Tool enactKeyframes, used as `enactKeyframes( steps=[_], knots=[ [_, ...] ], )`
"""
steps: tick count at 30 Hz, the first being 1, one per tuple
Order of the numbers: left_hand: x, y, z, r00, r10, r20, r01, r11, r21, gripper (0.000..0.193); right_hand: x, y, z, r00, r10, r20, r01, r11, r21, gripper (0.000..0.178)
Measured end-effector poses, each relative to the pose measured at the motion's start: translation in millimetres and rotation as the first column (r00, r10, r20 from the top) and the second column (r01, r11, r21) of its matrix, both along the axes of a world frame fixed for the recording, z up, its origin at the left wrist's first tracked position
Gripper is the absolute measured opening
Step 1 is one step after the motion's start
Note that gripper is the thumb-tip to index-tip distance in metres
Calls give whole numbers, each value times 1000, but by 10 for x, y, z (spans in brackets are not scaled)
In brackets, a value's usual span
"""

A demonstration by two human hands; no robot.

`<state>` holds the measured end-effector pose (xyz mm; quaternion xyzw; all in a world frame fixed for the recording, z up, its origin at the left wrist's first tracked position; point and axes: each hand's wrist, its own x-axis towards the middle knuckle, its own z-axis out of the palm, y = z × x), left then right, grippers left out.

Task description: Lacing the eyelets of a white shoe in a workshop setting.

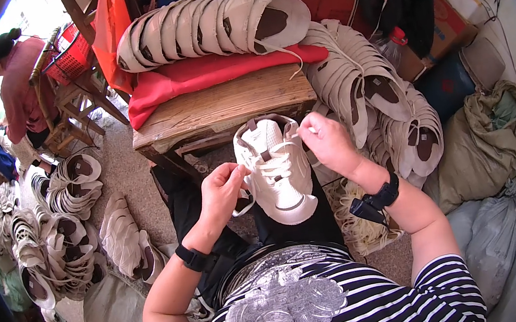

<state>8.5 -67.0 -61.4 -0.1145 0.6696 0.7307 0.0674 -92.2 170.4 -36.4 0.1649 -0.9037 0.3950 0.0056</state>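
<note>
A white and beige sneaker (285, 186) rests on my lap, its toe toward me and its heel against the wooden bench. White shoelace (275, 166) crosses its tongue through several eyelets. At the shoe's left side, my left hand (220, 194) is closed in a pinch on the lace, and a loose loop hangs below the fingers. My right hand (332, 142) pinches another part of the lace at the upper right of the shoe, by the collar. The fingertips hide the exact spots where the lace is gripped.
A wooden bench (219, 104) ahead bears red cloth (178, 84) and a row of nested shoe uppers (203, 29). More stacked uppers (356, 71) stand at right, others on the left floor. White laces (362, 219) lie by my right leg. Sacks (482, 146) fill the right. Two people sit far left.
</note>
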Motion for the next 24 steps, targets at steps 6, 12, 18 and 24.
enactKeyframes(
  steps=[6, 12, 18, 24],
  knots=[
    [-8, 44, -24, 999, 3, -42, -4, 1000, -25, 26, -33, -36, -104, 919, 93, 384, 121, 859, -497, 19],
    [-19, 51, 40, 1000, -4, -28, 3, 999, -34, 26, 154, -83, -60, 824, 157, 544, 116, 894, -434, 20],
    [-46, 45, 35, 1000, -3, -16, 2, 999, -53, 25, 118, -79, -64, 876, 114, 468, 61, 938, -342, 19],
    [-117, 31, -12, 999, -3, -41, 1, 999, -52, 23, 139, -73, 11, 993, 92, 81, -96, 994, 51, 18]
  ],
)
